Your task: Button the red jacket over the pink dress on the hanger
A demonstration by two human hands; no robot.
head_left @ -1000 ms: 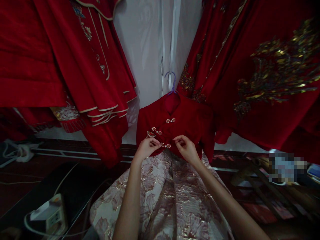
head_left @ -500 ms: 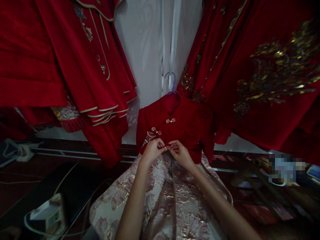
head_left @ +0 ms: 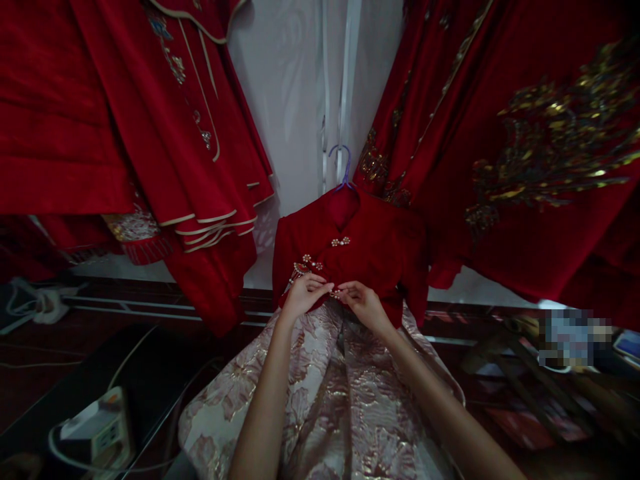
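Head view: you've got both hands at the front hem of the red top, which hangs on a purple hanger in front of the pale wall. L hand: thumb & fingertips pinched tog. on one end of the lowest clasp, at bottom ctr of the top. R hand: fingertips likewise pinched on the other end, just beside your L fingertips; the clasp's mostly hidden by your fingers.

Upper clasp, w/ flower-shaped beadwork, sits nr the neckline of the top. Middle clasp is on the L part of the top, w/ a fan-shaped ornament just below it, partly behind your L hand.

Patterned skirt, pale w/ a metallic sheen, spreads below the top, under your forearms. Red garments w/ pale piping hang L of the top; a red garment w/ gold embroidery hangs to its R. Well apart, low & L of the top: a power strip w/ a white cable.
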